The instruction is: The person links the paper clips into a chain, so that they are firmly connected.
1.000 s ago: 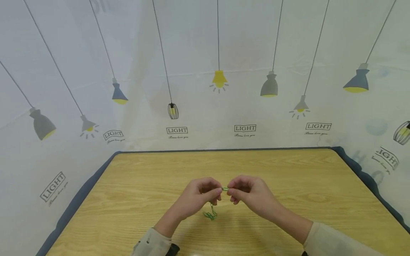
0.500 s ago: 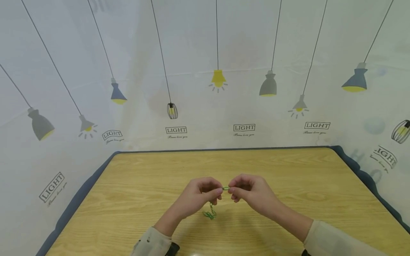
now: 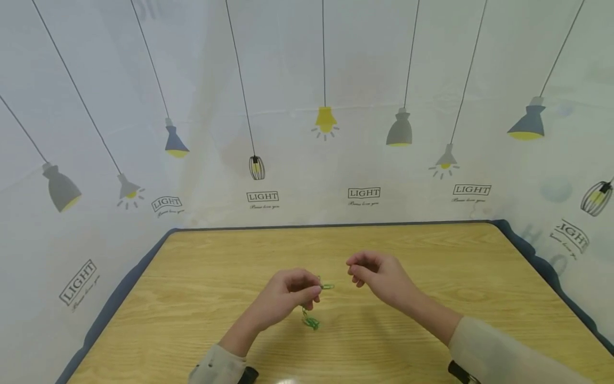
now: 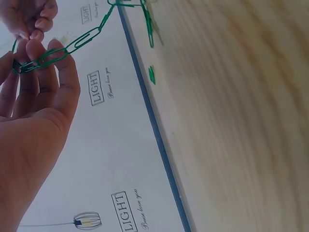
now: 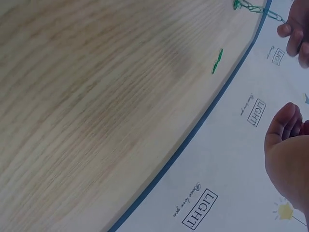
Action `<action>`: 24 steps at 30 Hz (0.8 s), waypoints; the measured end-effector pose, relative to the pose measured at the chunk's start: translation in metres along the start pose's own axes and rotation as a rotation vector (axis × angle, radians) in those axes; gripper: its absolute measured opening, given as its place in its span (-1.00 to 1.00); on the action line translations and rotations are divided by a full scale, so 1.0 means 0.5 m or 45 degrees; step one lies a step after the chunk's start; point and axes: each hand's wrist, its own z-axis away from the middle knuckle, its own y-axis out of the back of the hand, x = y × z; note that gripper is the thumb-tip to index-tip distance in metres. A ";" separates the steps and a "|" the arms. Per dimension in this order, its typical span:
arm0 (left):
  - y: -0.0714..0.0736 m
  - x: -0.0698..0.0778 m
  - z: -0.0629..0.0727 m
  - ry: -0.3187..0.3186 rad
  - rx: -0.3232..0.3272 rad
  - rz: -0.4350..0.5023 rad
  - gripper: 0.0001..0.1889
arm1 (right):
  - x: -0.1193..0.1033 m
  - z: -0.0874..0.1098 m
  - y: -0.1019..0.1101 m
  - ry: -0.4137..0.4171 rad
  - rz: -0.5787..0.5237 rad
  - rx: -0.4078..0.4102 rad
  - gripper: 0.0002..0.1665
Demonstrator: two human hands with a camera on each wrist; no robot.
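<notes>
- Pinching the green paperclip chain (image 3: 312,322) between thumb and fingertips, your left hand (image 3: 290,296) is above the middle of the wood-grain surface (image 3: 192,277).
- From those fingertips one end paperclip (image 3: 328,286) juts out, pointing toward your right hand (image 3: 386,277).
- Across your left fingers the linked clips run at a slant, as your left wrist view shows, then drop below the hand into a small bunch; you cannot count the links there, nor tell whether the lowest ones touch the surface.
- Your right hand is near that end clip but apart from it, its fingers loosely curled and the thumb tip close to the index finger.
- Both your wrist views show a small green piece (image 5: 217,61) on the surface, separate from the hanging links; it is too blurred to tell its exact form.
- Along the edge of the surface you have a dark blue border (image 3: 544,266), and behind it a white wall covering (image 3: 288,64) printed with hanging lamps and the word LIGHT.
- Pale sleeves (image 3: 503,349) reach your wrists.
</notes>
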 end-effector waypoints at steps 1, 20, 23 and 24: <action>0.003 -0.003 0.002 0.007 -0.003 0.001 -0.76 | 0.002 -0.005 0.000 -0.004 0.008 0.001 -0.82; 0.029 -0.023 0.013 0.078 -0.016 -0.020 -0.67 | 0.112 -0.125 -0.063 -0.127 0.355 -0.283 -0.65; 0.029 -0.026 0.013 0.083 -0.019 -0.020 -0.69 | 0.119 -0.139 -0.072 -0.127 0.373 -0.287 -0.65; 0.029 -0.028 0.013 0.078 -0.024 -0.019 -0.69 | 0.122 -0.144 -0.074 -0.125 0.382 -0.282 -0.66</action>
